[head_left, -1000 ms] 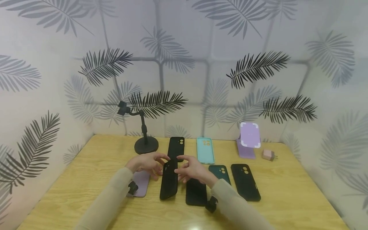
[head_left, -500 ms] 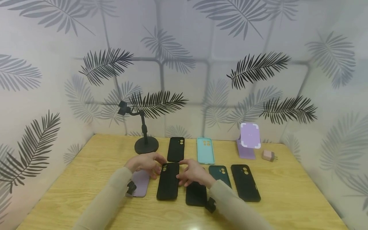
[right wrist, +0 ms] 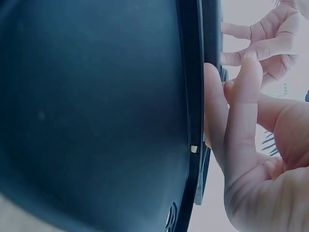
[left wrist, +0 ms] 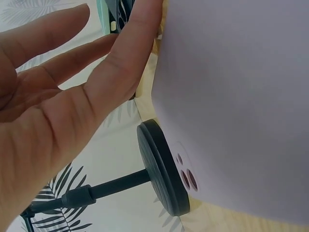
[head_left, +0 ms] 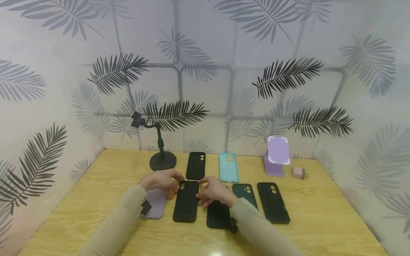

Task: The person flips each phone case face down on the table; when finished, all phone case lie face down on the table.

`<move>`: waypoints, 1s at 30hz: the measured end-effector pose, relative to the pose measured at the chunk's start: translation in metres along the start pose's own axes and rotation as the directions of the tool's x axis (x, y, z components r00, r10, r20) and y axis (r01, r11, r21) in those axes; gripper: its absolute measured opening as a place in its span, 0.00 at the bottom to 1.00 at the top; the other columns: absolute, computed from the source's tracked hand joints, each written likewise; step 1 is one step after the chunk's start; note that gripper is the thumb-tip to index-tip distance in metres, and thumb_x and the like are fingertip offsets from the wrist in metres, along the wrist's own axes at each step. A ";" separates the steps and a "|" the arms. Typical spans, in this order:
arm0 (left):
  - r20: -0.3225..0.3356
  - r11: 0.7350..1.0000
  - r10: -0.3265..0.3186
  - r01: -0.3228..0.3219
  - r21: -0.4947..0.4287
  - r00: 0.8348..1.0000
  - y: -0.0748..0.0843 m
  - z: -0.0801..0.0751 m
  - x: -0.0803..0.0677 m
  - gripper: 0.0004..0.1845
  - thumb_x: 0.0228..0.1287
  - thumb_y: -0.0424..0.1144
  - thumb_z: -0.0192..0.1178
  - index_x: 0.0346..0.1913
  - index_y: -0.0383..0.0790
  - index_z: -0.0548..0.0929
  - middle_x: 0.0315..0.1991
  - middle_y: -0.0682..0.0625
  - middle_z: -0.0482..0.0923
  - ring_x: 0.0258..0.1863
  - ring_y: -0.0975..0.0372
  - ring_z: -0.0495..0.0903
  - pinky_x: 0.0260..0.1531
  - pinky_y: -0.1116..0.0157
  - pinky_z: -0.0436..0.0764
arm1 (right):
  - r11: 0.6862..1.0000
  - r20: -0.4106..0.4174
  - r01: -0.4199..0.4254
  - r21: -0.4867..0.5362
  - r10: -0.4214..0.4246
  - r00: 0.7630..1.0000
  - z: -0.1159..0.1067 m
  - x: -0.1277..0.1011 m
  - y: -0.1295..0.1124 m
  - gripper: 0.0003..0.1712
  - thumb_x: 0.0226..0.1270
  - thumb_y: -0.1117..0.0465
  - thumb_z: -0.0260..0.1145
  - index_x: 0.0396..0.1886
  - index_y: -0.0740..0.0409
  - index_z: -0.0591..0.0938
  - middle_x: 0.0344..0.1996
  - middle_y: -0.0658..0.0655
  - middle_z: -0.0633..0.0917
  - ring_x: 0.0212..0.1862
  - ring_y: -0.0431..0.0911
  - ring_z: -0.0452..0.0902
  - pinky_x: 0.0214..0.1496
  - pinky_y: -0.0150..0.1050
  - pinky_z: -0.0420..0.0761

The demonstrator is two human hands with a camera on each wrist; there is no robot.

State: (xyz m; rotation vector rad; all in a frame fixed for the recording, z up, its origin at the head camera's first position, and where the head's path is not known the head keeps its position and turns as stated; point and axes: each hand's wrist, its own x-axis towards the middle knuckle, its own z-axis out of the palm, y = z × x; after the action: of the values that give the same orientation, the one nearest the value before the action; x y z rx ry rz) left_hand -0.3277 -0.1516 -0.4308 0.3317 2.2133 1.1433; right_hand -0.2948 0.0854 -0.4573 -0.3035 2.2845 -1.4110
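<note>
The black case [head_left: 185,202] is laid flat on the worktop [head_left: 80,199] at lower centre of the frame, between the lilac case [head_left: 157,206] and the dark case [head_left: 218,216]. Its top end is flanked by the left hand [head_left: 161,180] and the right hand [head_left: 216,192]. In each grip the fingers are held loosely extended; nothing is seen pinched, though light contact at the edges cannot be ruled out. The laying-down is judged done; at most, slight straightening and the withdrawal of both hands appear left.
</note>
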 end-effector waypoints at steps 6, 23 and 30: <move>0.011 1.000 0.004 -0.004 0.012 1.000 0.002 -0.002 -0.003 0.26 0.61 0.22 0.56 0.64 0.30 0.71 0.63 0.38 0.70 0.46 0.53 0.82 0.38 0.54 0.87 | 1.000 0.017 0.016 -0.009 -0.015 1.000 -0.002 -0.001 -0.002 0.32 0.64 0.68 0.68 0.65 0.74 0.69 0.29 0.62 0.87 0.27 0.49 0.87 0.24 0.37 0.85; -0.214 0.991 0.131 -0.135 -0.003 0.968 0.010 -0.002 0.023 0.16 0.70 0.30 0.55 0.58 0.30 0.78 0.53 0.37 0.80 0.46 0.52 0.82 0.46 0.56 0.85 | 0.982 -0.134 0.177 -0.066 -0.184 0.974 -0.028 0.019 -0.004 0.17 0.67 0.73 0.60 0.55 0.72 0.79 0.42 0.67 0.86 0.39 0.56 0.85 0.40 0.44 0.88; -0.300 0.989 0.119 -0.141 -0.051 0.946 0.014 0.005 0.038 0.19 0.70 0.27 0.52 0.62 0.28 0.74 0.60 0.32 0.74 0.54 0.47 0.79 0.49 0.54 0.84 | 0.976 -0.195 0.121 -0.181 -0.156 0.968 -0.034 0.032 -0.005 0.16 0.66 0.71 0.63 0.53 0.68 0.82 0.39 0.60 0.86 0.39 0.50 0.84 0.39 0.39 0.86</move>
State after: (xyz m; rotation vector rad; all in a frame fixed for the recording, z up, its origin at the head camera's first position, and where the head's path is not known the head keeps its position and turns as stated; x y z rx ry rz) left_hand -0.3551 -0.1214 -0.4376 0.2954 2.4301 1.4197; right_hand -0.3389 0.0973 -0.4481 -0.3913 2.6068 -1.3749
